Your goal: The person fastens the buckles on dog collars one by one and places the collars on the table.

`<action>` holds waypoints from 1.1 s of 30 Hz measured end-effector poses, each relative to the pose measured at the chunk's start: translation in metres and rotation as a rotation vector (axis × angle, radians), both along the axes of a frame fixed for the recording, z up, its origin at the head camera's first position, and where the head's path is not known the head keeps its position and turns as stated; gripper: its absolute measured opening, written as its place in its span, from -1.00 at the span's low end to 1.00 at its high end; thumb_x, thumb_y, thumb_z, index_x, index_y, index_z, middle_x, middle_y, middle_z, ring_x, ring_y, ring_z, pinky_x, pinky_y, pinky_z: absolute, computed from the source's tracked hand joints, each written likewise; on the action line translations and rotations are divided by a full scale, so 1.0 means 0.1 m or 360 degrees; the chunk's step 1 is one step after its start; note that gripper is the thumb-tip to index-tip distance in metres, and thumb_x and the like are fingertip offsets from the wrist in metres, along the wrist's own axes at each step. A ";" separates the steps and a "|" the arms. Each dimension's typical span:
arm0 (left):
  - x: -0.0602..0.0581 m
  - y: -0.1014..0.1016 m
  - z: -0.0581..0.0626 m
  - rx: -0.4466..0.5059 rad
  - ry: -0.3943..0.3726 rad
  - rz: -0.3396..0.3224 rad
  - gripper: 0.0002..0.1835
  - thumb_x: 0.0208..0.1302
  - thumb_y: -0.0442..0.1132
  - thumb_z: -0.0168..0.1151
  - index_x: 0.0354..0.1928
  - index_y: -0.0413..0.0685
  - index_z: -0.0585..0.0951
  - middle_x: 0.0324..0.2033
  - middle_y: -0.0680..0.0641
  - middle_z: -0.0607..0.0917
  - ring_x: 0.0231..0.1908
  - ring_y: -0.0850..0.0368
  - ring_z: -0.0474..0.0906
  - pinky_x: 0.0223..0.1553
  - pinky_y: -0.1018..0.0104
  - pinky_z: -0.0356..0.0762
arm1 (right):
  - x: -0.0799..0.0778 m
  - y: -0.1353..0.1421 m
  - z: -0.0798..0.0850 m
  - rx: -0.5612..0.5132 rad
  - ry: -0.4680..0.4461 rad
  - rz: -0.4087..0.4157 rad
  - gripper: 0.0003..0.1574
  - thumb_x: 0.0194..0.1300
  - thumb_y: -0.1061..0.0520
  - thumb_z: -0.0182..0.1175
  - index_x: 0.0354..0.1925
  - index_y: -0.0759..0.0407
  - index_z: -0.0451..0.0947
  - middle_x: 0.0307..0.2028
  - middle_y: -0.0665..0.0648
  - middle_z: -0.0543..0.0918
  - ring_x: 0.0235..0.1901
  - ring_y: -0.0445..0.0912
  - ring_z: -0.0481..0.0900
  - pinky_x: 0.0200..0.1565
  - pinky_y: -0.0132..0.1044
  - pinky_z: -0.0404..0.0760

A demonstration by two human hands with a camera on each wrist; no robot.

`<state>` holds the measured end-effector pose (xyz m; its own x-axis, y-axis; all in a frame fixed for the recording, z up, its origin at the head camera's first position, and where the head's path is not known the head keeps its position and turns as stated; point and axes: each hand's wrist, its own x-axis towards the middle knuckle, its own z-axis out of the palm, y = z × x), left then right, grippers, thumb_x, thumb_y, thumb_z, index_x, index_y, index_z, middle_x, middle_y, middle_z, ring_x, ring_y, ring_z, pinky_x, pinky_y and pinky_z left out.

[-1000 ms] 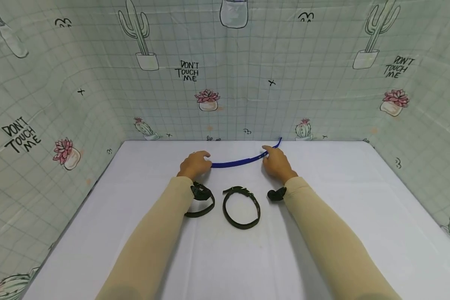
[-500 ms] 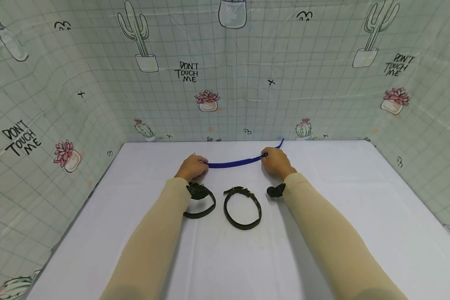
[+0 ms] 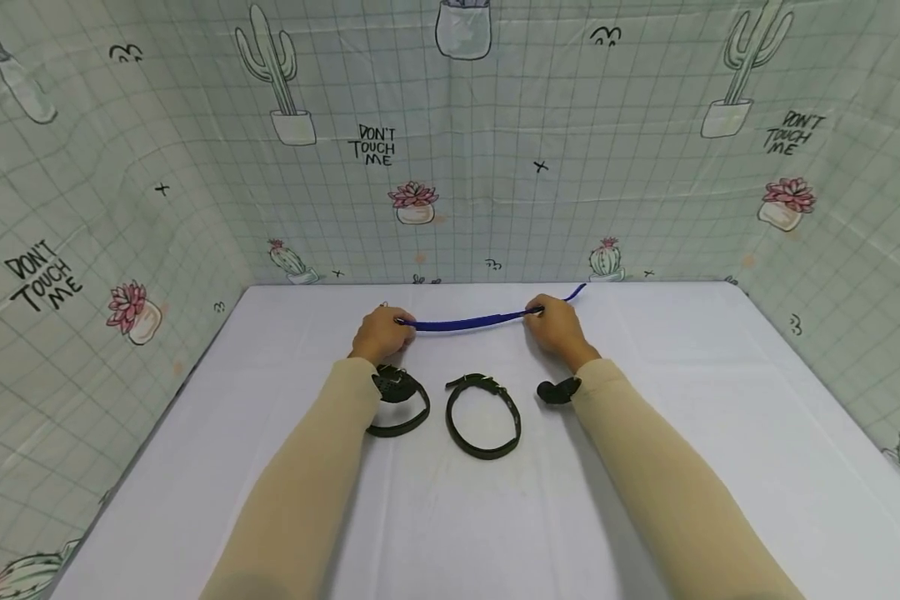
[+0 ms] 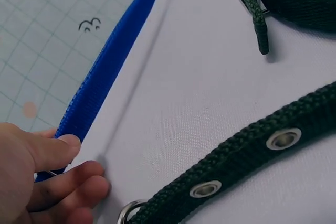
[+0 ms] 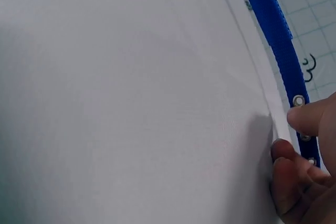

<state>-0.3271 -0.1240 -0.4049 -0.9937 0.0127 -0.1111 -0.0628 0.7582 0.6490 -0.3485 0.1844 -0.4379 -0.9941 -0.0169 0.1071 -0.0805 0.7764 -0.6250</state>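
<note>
A blue collar (image 3: pixel 465 323) with metal eyelets stretches between my two hands, raised off the table in the left wrist view. My left hand (image 3: pixel 380 332) pinches its left end between thumb and fingers (image 4: pixel 63 148). My right hand (image 3: pixel 557 325) pinches the eyelet part, the thumb (image 5: pixel 307 118) lying over the strap (image 5: pixel 286 59). Past the right hand the collar's thin tip sticks out up and to the right. Nearer lie two dark green collars. One, a buckled loop (image 3: pixel 483 453), lies between my forearms; the other (image 3: pixel 401 429) is partly hidden by the left wrist.
A white-covered table (image 3: pixel 465 533) carries everything. Behind and at both sides hangs a grid-patterned cloth (image 3: pixel 487 208) with cactus drawings, close to the table's far edge. Black wrist cameras (image 3: pixel 557 392) hang under the sleeves, the left one over a green collar.
My left hand has shifted slightly left, and its fingers have closed on the blue collar's end. The right index finger has curled in. The collar rises slightly and its tip swings right.
</note>
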 end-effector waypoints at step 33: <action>0.60 0.21 0.04 0.0631 0.0442 0.0160 -0.62 0.53 -0.08 0.08 0.31 0.19 0.57 -0.25 -0.15 0.73 -0.28 -0.04 0.71 -0.33 0.20 0.41 | 0.73 0.08 0.22 -0.0748 -0.0181 0.0027 -0.56 0.45 0.22 0.06 0.19 0.42 0.53 0.11 0.37 0.56 -0.21 0.02 0.76 -0.03 -0.18 0.64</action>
<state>-0.2668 -0.1034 -0.4013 -0.9836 -0.0970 0.1523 0.0934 0.4484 0.8890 -0.2758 0.1928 -0.4158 -1.0000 -0.0091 -0.0025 -0.0014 0.4068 -0.9135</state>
